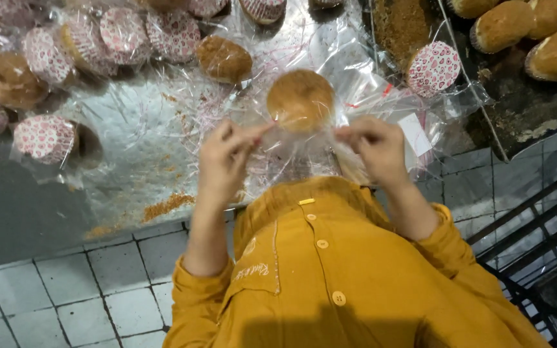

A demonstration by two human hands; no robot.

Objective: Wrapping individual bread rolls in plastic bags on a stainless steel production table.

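Observation:
A round golden-brown muffin [300,100] sits inside a clear plastic bag [304,151] that I hold up between both hands. My left hand [225,160] pinches the bag's edge at the muffin's left side. My right hand [376,147] pinches the bag's edge on the right. Both hands are level with the bottom of the muffin, above my mustard-yellow buttoned top [330,277].
Several wrapped muffins in red-patterned paper cups [45,136] lie at the left on a metal table [27,212] covered with clear plastic sheets and crumbs [167,206]. Unwrapped muffins [504,24] sit on a dark tray at top right. A tiled floor [66,290] and a black metal rack [536,245] lie below.

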